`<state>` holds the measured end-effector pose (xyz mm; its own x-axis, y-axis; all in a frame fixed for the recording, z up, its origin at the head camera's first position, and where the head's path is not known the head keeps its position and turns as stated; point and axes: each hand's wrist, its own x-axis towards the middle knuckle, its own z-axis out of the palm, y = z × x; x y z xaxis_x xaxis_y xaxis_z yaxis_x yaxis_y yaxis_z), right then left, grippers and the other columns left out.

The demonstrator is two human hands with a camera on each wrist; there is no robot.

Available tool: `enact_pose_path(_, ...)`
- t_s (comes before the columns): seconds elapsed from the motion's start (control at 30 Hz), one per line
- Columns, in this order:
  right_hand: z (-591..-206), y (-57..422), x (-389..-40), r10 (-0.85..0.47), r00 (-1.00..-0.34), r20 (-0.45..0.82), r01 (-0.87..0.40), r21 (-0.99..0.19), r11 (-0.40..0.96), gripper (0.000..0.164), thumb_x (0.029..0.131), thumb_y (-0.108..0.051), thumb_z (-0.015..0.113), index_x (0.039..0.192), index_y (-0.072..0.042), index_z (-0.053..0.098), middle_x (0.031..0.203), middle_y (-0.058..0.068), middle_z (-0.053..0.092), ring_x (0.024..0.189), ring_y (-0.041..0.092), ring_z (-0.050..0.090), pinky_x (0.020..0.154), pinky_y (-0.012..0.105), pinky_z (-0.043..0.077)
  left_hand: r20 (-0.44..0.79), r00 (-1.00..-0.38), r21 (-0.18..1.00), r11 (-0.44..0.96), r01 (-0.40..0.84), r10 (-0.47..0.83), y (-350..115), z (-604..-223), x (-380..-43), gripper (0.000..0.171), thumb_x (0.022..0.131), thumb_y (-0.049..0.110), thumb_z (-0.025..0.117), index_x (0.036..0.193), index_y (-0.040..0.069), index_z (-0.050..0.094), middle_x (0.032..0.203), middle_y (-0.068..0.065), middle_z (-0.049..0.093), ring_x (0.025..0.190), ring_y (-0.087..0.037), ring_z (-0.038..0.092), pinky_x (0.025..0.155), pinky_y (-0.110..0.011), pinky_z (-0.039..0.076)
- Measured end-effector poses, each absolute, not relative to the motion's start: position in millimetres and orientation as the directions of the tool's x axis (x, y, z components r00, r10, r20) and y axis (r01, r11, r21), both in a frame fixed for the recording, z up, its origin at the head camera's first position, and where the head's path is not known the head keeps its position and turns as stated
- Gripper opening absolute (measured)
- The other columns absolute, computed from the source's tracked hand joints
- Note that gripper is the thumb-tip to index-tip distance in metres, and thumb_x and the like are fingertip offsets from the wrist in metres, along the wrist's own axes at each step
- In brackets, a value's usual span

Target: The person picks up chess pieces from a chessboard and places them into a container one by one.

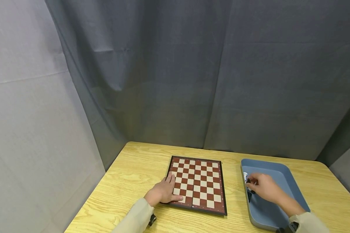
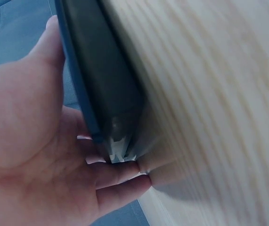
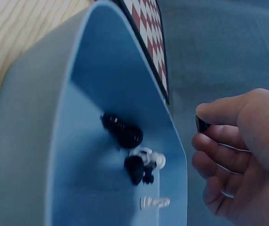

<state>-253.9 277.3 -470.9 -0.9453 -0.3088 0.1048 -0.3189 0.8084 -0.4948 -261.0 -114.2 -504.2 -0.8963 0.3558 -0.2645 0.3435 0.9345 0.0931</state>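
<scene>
A red-and-white chessboard with a black rim lies flat on the table. My left hand rests on its near left corner, fingers and thumb extended. In the left wrist view, fingers reach past the board's dark edge by the tabletop. Over the left side of a blue tray, my right hand pinches a small black chess piece between thumb and fingertips, which hide most of it. Inside the tray, black chess pieces and white chess pieces lie by one wall.
The light wooden table carries the board in the middle and the tray at the right. A dark grey curtain hangs behind the table's far edge. Paler cloth hangs at the left.
</scene>
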Motion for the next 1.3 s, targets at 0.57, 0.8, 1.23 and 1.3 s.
enact_pose_path(0.57, -485, 313, -248, -0.293, -0.948, 0.125, -0.318, -0.395, 0.862, 0.011, 0.081, -0.011, 0.072, 0.078, -0.012, 0.062, 0.069, -0.007, 0.054, 0.061, 0.006, 0.046, 0.053, 0.028, 0.038, -0.262, -0.897, 0.086, 0.934, 0.346, 0.356, -115, -509, -263, 0.103, 0.081, 0.074, 0.043, 0.151, 0.003, 0.020, 0.156, -0.017, 0.011, 0.134, -0.036, 0.032, 0.094, -0.041, 0.045)
enact_pose_path(0.8, -486, 315, -247, -0.283, -0.955, 0.093, -0.296, -0.411, 0.862, 0.006, 0.083, -0.013, 0.071, 0.082, -0.009, 0.066, 0.072, -0.006, 0.058, 0.063, 0.008, 0.050, 0.054, 0.028, 0.041, -0.278, -0.894, 0.081, 0.936, 0.343, 0.352, -117, -508, -265, 0.101, 0.082, 0.073, 0.043, 0.151, 0.003, 0.019, 0.156, -0.017, 0.010, 0.135, -0.036, 0.031, 0.094, -0.041, 0.045)
enact_pose_path(1.23, -483, 321, -246, -0.244, -0.966, 0.087, -0.258, -0.411, 0.874, 0.007, 0.083, -0.015, 0.070, 0.086, -0.008, 0.070, 0.078, -0.004, 0.063, 0.070, 0.012, 0.055, 0.057, 0.031, 0.043, -0.278, -0.894, 0.080, 0.936, 0.342, 0.350, -117, -508, -263, 0.101, 0.082, 0.073, 0.043, 0.151, 0.004, 0.019, 0.156, -0.016, 0.010, 0.135, -0.035, 0.031, 0.095, -0.041, 0.045)
enact_pose_path(1.3, -481, 319, -247, -0.238, -0.967, 0.089, -0.253, -0.413, 0.875, 0.007, 0.084, -0.015, 0.070, 0.085, -0.009, 0.070, 0.078, -0.003, 0.063, 0.070, 0.012, 0.055, 0.057, 0.032, 0.043, -0.274, -0.896, 0.080, 0.937, 0.340, 0.349, -117, -507, -264, 0.101, 0.082, 0.073, 0.044, 0.151, 0.004, 0.019, 0.156, -0.016, 0.010, 0.135, -0.035, 0.031, 0.095, -0.041, 0.044)
